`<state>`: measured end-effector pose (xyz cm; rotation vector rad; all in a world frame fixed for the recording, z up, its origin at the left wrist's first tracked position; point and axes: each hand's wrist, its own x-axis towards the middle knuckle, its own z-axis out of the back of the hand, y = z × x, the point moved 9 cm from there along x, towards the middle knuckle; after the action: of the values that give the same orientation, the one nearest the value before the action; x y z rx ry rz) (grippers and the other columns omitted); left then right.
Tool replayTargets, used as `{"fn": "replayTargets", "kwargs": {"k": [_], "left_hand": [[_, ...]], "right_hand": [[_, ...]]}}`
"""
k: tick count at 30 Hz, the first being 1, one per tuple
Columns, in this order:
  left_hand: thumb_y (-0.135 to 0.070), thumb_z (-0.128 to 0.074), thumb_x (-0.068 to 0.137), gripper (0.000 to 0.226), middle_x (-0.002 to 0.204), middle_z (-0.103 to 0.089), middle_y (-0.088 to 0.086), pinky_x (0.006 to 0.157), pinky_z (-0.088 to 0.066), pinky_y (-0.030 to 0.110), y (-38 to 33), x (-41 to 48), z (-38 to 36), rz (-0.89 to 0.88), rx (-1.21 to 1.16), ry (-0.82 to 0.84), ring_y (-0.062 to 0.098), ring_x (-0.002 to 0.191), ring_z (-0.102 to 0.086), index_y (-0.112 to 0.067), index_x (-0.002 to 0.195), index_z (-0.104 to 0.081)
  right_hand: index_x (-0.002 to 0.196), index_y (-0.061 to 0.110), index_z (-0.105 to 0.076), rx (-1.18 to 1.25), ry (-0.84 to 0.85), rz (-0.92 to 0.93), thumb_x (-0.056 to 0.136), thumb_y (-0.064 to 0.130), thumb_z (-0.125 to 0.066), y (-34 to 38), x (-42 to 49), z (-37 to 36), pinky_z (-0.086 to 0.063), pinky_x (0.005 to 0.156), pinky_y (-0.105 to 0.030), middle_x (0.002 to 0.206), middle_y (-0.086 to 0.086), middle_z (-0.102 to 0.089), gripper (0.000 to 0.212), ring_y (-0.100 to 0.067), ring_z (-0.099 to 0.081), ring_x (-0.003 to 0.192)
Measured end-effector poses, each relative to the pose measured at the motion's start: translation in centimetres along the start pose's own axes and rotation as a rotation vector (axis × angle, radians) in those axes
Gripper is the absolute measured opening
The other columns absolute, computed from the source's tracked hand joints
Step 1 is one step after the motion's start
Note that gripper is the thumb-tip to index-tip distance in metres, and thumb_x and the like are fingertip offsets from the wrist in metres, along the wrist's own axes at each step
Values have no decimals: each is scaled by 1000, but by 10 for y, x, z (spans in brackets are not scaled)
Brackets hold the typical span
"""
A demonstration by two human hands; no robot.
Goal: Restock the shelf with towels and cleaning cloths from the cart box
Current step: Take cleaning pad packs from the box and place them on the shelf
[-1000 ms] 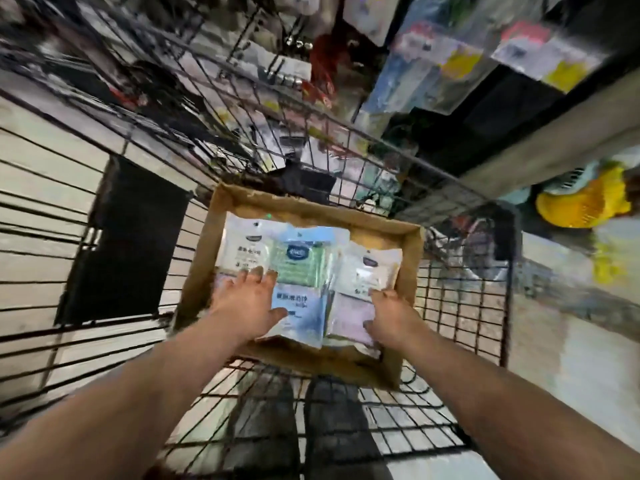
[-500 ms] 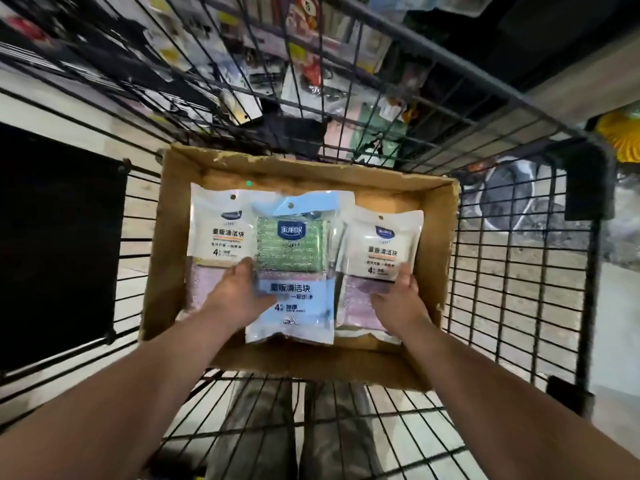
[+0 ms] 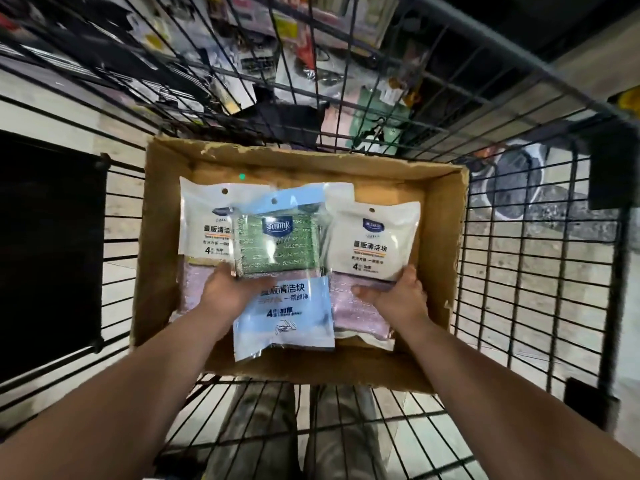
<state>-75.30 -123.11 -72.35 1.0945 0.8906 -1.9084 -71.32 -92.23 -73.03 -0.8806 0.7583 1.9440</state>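
Two white packs (image 3: 207,230) (image 3: 374,244) and one blue pack (image 3: 284,306) of cleaning cloths are pictured in one cardboard box (image 3: 162,237); one wire cart (image 3: 519,271) and two hands (image 3: 221,292) (image 3: 398,296) are seen.

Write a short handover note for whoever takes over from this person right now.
The left hand grips the blue pack by its left edge.
The right hand grips the right white pack.
The left white pack lies in the cardboard box, which sits in the cart.
Done: nothing shelved that shows.
Left: lift the packs out and place them on the shelf.
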Motion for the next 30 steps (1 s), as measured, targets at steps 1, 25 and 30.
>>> {"fn": "replayTargets", "kwargs": {"k": [1, 25, 30], "left_hand": [[-32, -83, 69, 78, 122, -59, 11, 86, -51, 40, 2, 0, 1, 6, -26, 10, 30, 104, -58, -4, 130, -44], [-14, -73, 81, 60, 117, -62, 13, 93, -47, 44, -88, -160, 71, -350, -365, 94, 32, 105, -60, -12, 129, -38], [-16, -75, 79, 62, 114, -64, 16, 90, -52, 53, -112, -215, 83, -491, -329, 88, 39, 100, -63, -11, 129, -39]], "right_hand": [[133, 15, -35, 32, -2, 6, 58, 44, -86, -1, 0, 1, -43, 101, -41, 131, -7, -50, 95, -30, -46, 126], [122, 13, -37, 490, -181, 437, 84, 6, -66, 75, -162, 137, -47, 88, -34, 90, 16, -50, 48, -17, -55, 98], [124, 9, -38, 584, -247, 498, 84, 5, -66, 68, -207, 175, -45, 84, -31, 100, 5, -57, 50, -20, -56, 101]]}}
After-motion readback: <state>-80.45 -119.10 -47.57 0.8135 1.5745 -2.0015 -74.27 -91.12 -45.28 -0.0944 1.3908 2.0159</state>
